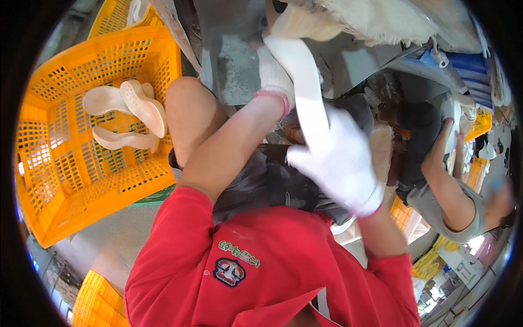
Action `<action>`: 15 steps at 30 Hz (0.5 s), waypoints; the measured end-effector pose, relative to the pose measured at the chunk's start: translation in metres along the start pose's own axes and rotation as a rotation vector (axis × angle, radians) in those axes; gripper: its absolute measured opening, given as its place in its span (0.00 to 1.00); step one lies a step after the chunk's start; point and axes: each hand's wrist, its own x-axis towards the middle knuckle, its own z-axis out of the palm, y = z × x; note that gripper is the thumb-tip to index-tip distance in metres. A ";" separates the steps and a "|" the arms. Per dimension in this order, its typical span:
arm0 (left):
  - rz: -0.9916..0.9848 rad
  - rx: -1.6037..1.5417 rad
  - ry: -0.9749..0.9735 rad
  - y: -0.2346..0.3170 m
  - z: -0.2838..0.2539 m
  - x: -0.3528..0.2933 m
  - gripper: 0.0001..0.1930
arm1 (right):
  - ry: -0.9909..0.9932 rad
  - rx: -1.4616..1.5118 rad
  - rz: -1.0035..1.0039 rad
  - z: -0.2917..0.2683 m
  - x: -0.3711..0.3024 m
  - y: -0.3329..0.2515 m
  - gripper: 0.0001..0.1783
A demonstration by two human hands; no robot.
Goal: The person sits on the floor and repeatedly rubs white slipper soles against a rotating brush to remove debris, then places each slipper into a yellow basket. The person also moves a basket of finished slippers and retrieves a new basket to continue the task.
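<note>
Sole slants forward-left, lengthwise, from the right hand, its fingers gripping the near end; left hand beside the far end, grip unclear.

Crate at left, soles inside, second crate beyond, long sole ahead of torso, left hand beside its far part, right hand at near end, co-worker at far right.
</note>
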 end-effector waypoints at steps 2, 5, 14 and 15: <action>-0.084 -0.484 0.084 0.007 0.006 0.013 0.16 | -0.022 -0.121 0.190 0.016 -0.011 0.002 0.20; -0.025 -0.482 0.362 0.021 0.013 0.028 0.18 | 0.104 -0.250 -0.041 0.020 0.028 0.018 0.15; -0.052 -0.403 0.300 0.037 0.020 -0.031 0.26 | 0.106 0.558 0.406 0.014 -0.037 0.029 0.17; -0.057 -0.472 0.274 0.036 0.024 -0.042 0.27 | 0.082 0.921 0.536 0.016 -0.051 0.031 0.19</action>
